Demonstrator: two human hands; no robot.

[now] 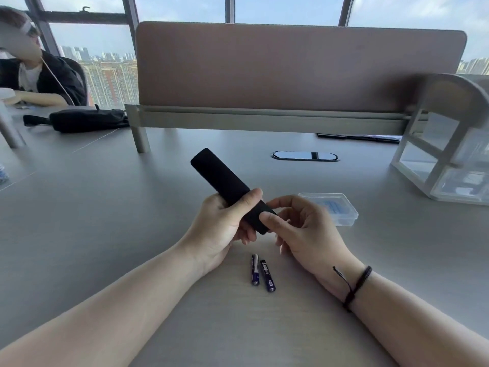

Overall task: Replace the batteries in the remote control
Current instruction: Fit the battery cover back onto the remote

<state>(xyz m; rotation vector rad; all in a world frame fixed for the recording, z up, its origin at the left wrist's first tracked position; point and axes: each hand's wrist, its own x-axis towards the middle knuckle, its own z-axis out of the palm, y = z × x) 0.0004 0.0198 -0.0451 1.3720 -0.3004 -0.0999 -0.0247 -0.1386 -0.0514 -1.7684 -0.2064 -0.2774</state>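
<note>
While the left hand (221, 226) wraps its fingers around the middle of the black remote control (229, 188), holding it up off the table (105, 221), the right hand (304, 229) pinches the remote's near end with thumb and finger. Below the hands, two purple batteries (262, 274) lie side by side. A clear plastic box (336, 207) sits just behind the right hand.

The remote control (222, 181) is up off the surface (105, 221), between the left hand (222, 229) and the right hand (304, 229). Two batteries (262, 274) lie side by side on the surface, just in front of the hands. A small box (336, 210) sits behind the right hand. A rack (444, 144) stands far right.
</note>
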